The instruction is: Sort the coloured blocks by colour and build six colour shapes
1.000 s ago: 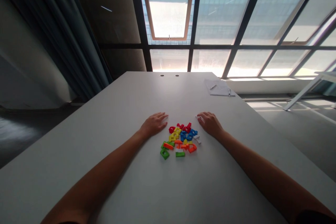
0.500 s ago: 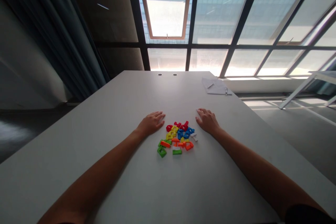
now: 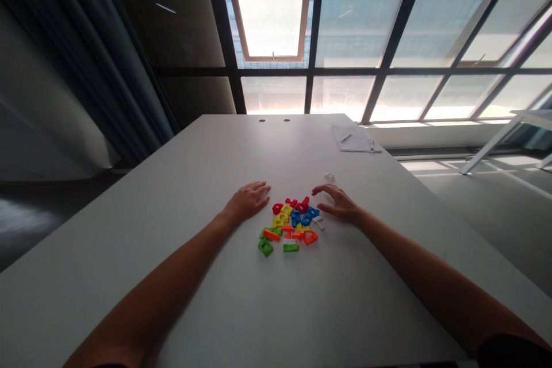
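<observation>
A loose cluster of small plastic blocks lies on the white table between my hands. Red blocks are at the far side, with yellow blocks and blue blocks nearer. Orange blocks and green blocks make up the near side, and a white piece sits at the right. My left hand rests flat on the table left of the pile, holding nothing. Beside the blue and red blocks is my right hand, thumb and fingers apart, with nothing between them.
A small clear round object lies just beyond my right hand. Toward the far right edge are a sheet of paper and a pen. Two round holes mark the table's far end, before tall windows. A dark curtain hangs left.
My right hand has turned and shifted left toward the blocks, its thumb now apart from the fingers. The clear round object has come into sight behind it. My left hand stays put.
</observation>
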Motion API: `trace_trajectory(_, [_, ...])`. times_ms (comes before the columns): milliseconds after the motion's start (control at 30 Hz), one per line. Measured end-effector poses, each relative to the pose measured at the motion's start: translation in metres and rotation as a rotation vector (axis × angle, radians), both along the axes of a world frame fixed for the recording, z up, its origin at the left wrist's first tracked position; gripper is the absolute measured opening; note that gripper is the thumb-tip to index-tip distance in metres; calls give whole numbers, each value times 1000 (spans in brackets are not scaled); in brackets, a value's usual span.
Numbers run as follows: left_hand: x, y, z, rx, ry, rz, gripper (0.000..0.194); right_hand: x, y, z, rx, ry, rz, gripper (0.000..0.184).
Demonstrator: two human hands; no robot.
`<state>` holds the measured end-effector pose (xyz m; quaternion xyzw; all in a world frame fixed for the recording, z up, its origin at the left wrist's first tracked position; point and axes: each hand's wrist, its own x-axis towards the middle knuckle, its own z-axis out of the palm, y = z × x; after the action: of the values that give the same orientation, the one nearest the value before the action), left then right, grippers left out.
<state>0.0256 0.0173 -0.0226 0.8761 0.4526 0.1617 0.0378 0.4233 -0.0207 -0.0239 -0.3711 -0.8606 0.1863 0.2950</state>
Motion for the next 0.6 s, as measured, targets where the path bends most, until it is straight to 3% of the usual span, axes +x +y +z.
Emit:
trace_trajectory(133, [0,0,1,-3,12,-4,58,-4,-4,3,-30,-108,22,100])
trace_trajectory(200, [0,0,0,-2,5,-4,57,0,0,3,-29,-166,17,108])
trace_trajectory(333, [0,-1,0,-1,-1,0,57,27,16,0,53,-222,-91,83])
trace_trajectory(500, [0,0,0,-11,15,3,59,58,37,-12,202,-193,-430,34])
trace_trajectory(600, [0,-1,2,-14,23,7,59,59,43,-17,230,-207,-552,26])
